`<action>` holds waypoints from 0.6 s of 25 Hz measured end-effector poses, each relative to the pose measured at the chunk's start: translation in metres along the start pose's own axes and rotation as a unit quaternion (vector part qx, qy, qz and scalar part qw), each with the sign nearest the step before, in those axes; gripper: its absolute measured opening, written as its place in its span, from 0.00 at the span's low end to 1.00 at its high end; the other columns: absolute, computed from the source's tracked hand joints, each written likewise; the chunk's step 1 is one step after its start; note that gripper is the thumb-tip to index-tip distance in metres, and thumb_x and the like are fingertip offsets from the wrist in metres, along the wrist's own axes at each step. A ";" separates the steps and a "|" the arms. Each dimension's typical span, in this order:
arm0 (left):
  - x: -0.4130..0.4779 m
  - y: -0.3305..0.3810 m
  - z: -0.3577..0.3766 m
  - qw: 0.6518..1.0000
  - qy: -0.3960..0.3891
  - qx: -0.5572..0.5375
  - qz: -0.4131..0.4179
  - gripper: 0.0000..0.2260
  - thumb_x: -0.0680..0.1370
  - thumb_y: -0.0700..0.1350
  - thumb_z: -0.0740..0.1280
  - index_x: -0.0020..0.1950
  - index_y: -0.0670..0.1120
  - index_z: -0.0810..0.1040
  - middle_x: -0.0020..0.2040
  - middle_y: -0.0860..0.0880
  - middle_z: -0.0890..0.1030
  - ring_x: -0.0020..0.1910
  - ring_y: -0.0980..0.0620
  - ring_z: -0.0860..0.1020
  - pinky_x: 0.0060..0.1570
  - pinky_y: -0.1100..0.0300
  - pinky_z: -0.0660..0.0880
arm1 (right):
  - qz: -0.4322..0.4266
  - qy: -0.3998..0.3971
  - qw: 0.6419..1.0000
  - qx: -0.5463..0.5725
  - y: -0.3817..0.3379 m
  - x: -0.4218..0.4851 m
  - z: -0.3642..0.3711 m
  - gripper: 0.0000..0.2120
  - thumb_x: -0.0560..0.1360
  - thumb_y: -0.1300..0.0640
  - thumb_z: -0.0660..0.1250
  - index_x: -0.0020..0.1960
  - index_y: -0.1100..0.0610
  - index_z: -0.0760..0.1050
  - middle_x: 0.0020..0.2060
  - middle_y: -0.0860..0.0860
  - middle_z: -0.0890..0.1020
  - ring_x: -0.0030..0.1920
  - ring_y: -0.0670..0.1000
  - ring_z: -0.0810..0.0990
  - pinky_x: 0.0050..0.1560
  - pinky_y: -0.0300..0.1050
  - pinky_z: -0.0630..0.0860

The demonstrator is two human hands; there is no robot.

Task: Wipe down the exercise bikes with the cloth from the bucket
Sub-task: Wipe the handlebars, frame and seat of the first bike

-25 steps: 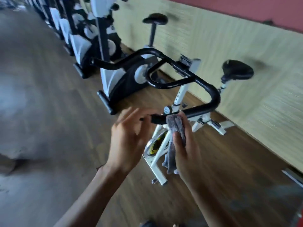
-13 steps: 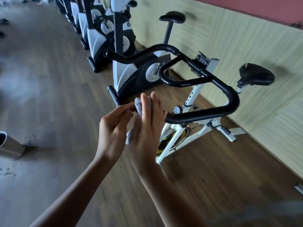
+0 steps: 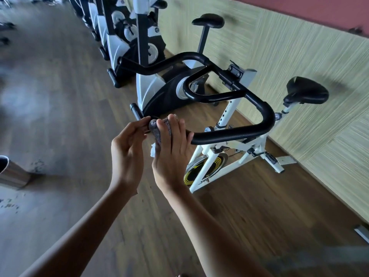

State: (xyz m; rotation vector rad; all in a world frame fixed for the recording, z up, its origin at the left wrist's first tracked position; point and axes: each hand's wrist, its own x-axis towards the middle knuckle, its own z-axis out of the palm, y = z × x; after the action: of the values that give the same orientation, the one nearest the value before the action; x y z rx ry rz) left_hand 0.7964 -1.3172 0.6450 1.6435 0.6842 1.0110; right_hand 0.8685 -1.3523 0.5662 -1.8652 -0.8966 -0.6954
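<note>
Grey cloth [image 3: 159,131] between left hand [image 3: 127,154] and right hand [image 3: 172,156], beside handlebar [image 3: 229,134]

Your left hand [image 3: 127,156] and right hand [image 3: 172,156] are bare; behind each wrist, left forearm [image 3: 79,226] and right forearm [image 3: 211,226] are bare too, back to the view's edge.

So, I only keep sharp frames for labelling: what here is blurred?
Head view: left hand, right hand, cloth and handlebar are fairly sharp; the floor at left and the far bikes smear with motion; the seats cast soft shadows on the wall.
</note>
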 end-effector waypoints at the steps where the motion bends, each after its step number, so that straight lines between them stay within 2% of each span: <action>1: -0.004 -0.002 0.003 1.000 0.011 0.023 0.007 0.13 0.82 0.37 0.59 0.63 0.42 0.80 0.56 0.49 0.84 0.58 0.53 0.81 0.62 0.50 0.77 | 0.000 -0.009 1.000 0.002 0.006 -0.001 -0.002 0.23 0.79 0.58 0.59 0.73 0.53 0.63 0.73 0.54 0.67 0.77 0.54 0.57 0.78 0.53 0.48; 3: -0.011 -0.010 0.008 0.987 0.048 0.139 0.063 0.15 0.83 0.42 0.59 0.68 0.45 0.77 0.64 0.50 0.80 0.65 0.55 0.76 0.66 0.46 0.72 | 0.001 -0.033 0.999 -0.004 0.018 -0.004 -0.008 0.23 0.79 0.58 0.58 0.74 0.52 0.61 0.74 0.53 0.65 0.77 0.52 0.55 0.77 0.55 0.49; 5: -0.019 -0.018 0.012 0.940 0.084 0.289 0.158 0.18 0.83 0.44 0.59 0.73 0.45 0.71 0.73 0.47 0.71 0.74 0.50 0.65 0.74 0.44 0.60 | 0.005 -0.051 0.999 -0.013 0.031 -0.006 -0.013 0.25 0.79 0.59 0.59 0.75 0.52 0.60 0.75 0.51 0.64 0.78 0.53 0.57 0.77 0.58 0.50; 8: -0.031 -0.027 0.023 0.867 0.025 0.411 0.280 0.23 0.81 0.41 0.61 0.76 0.42 0.65 0.78 0.42 0.62 0.79 0.43 0.56 0.78 0.43 0.45 | 0.011 -0.051 0.998 -0.038 0.054 -0.011 -0.021 0.32 0.75 0.63 0.66 0.76 0.52 0.59 0.76 0.51 0.66 0.78 0.53 0.58 0.78 0.56 0.49; 11: -0.039 -0.038 0.036 0.819 -0.022 0.489 0.300 0.28 0.79 0.38 0.64 0.78 0.41 0.61 0.80 0.41 0.56 0.80 0.43 0.48 0.77 0.44 0.38 | -0.016 -0.057 0.996 -0.068 0.078 -0.011 -0.032 0.34 0.74 0.65 0.70 0.75 0.53 0.61 0.75 0.52 0.69 0.77 0.53 0.60 0.77 0.58 0.53; 14: -0.044 -0.043 0.051 0.798 -0.025 0.541 0.266 0.34 0.78 0.39 0.67 0.80 0.42 0.54 0.81 0.41 0.50 0.80 0.43 0.42 0.76 0.45 0.33 | -0.053 -0.078 0.995 -0.039 0.097 -0.006 -0.042 0.22 0.83 0.52 0.59 0.75 0.52 0.62 0.75 0.52 0.69 0.78 0.52 0.59 0.77 0.60 0.51; 15: -0.045 -0.044 0.055 0.795 -0.021 0.549 0.258 0.34 0.78 0.39 0.67 0.80 0.42 0.54 0.81 0.41 0.49 0.80 0.43 0.41 0.76 0.45 0.33 | -0.057 -0.089 0.994 -0.026 0.101 -0.004 -0.045 0.21 0.85 0.48 0.54 0.76 0.51 0.62 0.75 0.51 0.69 0.79 0.51 0.58 0.77 0.60 0.51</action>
State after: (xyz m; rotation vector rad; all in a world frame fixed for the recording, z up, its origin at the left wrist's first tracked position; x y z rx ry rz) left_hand 0.8253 -1.3677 0.5845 2.9940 0.8877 0.9772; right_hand 0.9442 -1.4252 0.5317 -1.9563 -1.1164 -0.6337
